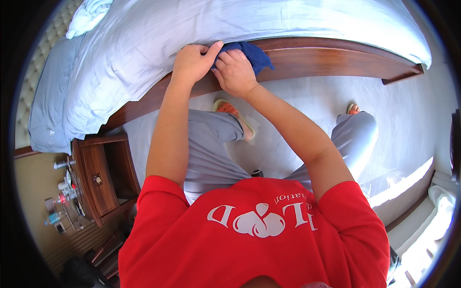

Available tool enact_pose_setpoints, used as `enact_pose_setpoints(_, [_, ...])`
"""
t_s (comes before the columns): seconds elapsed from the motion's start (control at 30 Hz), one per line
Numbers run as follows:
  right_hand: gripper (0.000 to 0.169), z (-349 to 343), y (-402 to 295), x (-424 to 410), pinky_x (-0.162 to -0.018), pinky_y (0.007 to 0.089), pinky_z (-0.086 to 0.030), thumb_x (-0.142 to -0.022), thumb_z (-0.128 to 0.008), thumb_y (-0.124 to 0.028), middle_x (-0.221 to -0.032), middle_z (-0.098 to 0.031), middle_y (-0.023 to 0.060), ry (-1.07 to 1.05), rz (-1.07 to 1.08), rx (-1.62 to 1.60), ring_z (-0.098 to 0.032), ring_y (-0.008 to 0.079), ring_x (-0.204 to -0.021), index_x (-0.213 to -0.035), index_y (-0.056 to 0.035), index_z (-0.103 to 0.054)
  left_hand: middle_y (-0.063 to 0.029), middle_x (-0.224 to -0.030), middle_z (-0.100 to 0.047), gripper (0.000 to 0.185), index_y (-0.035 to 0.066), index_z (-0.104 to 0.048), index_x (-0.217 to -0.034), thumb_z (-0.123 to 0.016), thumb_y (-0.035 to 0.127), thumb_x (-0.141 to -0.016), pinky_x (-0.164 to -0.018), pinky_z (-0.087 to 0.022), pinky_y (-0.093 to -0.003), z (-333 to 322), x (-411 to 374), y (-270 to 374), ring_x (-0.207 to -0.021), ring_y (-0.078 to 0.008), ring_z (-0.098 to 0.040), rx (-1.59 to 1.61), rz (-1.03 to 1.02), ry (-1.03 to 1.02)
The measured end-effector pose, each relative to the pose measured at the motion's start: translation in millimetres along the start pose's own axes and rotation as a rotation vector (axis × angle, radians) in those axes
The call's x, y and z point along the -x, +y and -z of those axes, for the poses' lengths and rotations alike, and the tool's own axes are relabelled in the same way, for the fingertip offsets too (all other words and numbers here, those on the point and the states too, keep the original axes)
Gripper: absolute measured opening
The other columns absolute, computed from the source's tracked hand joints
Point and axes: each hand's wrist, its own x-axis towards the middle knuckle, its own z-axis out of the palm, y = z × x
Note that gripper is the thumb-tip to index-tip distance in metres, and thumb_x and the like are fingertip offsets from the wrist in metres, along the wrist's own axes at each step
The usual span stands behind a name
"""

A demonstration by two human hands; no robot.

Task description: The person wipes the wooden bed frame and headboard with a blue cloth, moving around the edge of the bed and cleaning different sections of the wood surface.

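A dark blue cloth [257, 57] lies bunched against the wooden side rail of a bed [317, 59], just under the edge of the light bedsheet [151, 43]. My right hand [236, 72] presses on the cloth, with its fingers curled into it. Beside it, my left hand [194, 63] is at the sheet's edge and the cloth's left end. The thumb of that hand points up to the right, and its other fingers are mostly hidden, so its hold cannot be told.
A wooden nightstand [97, 180] with small items on top stands at the left near the bed's head. A grey-blue pillow [54, 97] rests by the tufted headboard [30, 86]. My sandalled feet are on the grey floor [299, 93]. A small dark object [256, 173] shows near my body.
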Motion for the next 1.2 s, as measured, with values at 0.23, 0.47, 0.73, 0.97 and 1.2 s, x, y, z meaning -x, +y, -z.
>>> enact_pose_setpoints(0.23, [0.033, 51.0, -7.1, 34.7, -0.076, 0.0368, -0.045, -0.093, -0.05, -0.028, -0.083, -0.064, 0.0174, -0.303, -0.832, -1.133, -0.059, 0.033, -0.081, -0.09, 0.0016, -0.064, -0.0196, -0.083, -0.069, 0.058, -0.003, -0.07, -0.095, -0.057, 0.053, -0.086, -0.074, -0.049, -0.0347, 1.8, -1.0, 16.0, -0.078, -0.0283, -0.066, -0.106, -0.147, -0.062])
enact_pose_setpoints(0.47, [0.04, 112.9, 35.7, 150.1, -0.085, 0.0319, -0.043, -0.093, -0.055, -0.035, -0.093, -0.066, 0.0099, 0.45, -1.389, -0.582, -0.055, 0.0172, -0.09, -0.099, 0.0035, -0.065, -0.0151, -0.106, -0.068, 0.042, 0.005, -0.065, -0.114, -0.058, 0.039, -0.09, -0.085, -0.049, -0.0348, -24.0, 6.3, 64.4, -0.095, -0.0291, -0.064, 0.016, -0.418, -0.142])
enact_pose_setpoints(0.73, [0.031, 204.4, 207.0, 107.0, -0.107, 0.0411, -0.031, -0.094, -0.045, -0.022, -0.12, -0.059, 0.018, 0.216, -0.758, 0.653, -0.05, 0.0327, -0.121, -0.107, 0.0012, -0.062, -0.0169, -0.123, -0.061, 0.04, 0.007, -0.058, -0.125, -0.054, 0.032, -0.094, -0.097, -0.044, -0.0378, -67.9, -7.5, 135.2, -0.115, -0.033, -0.056, -0.031, -0.604, -0.263])
enact_pose_setpoints(0.97, [0.025, 124.3, 97.8, 94.4, -0.102, 0.0438, -0.041, -0.088, -0.053, -0.012, -0.115, -0.061, 0.0195, 0.152, -0.272, 0.326, -0.056, 0.0324, -0.111, -0.107, 0.0016, -0.063, -0.0175, -0.122, -0.062, 0.041, 0.003, -0.058, -0.125, -0.058, 0.029, -0.092, -0.095, -0.046, -0.0346, -93.3, -43.2, 138.6, -0.111, -0.0284, -0.06, 0.029, -0.613, -0.343])
enact_pose_setpoints(1.2, [0.027, 126.3, 53.8, 139.1, -0.076, 0.0272, -0.045, -0.087, -0.051, -0.01, -0.086, -0.066, 0.0063, 0.497, -1.363, -0.888, -0.057, 0.0142, -0.083, -0.105, 0.002, -0.067, -0.0178, -0.121, -0.062, 0.04, 0.001, -0.058, -0.124, -0.058, 0.025, -0.092, -0.094, -0.046, -0.0338, -116.1, -60.7, 164.5, -0.111, -0.0273, -0.061, 0.005, -0.667, -0.417])
